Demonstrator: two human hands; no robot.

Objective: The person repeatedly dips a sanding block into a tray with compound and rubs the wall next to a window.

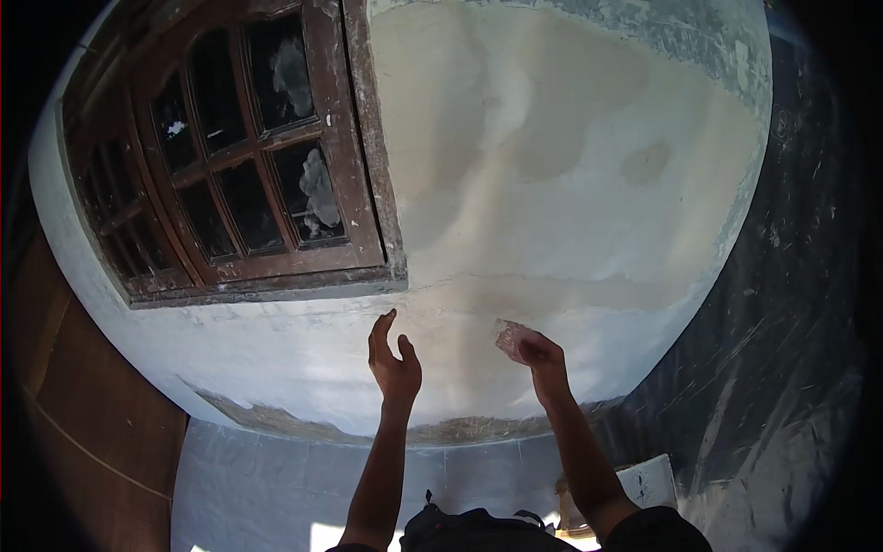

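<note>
My right hand (544, 357) is closed on a small reddish, white-dusted piece of sandpaper (512, 339), pinched between thumb and fingers. It is held up in front of the plastered wall (589, 221); whether it touches the surface I cannot tell. My left hand (394, 364) is raised below the window's lower right corner. Its thumb and fingers are apart, and nothing is in them. Smooth whitish filler with beige, damp-looking patches covers the wall.
A brown wooden window (267, 156) with dusty panes fills the upper left. Brown boards (101, 386) stand at the left, and a dark sheet (763, 304) is at the right. By my right forearm on the grey floor (248, 478) lies a pale, stained board (648, 480).
</note>
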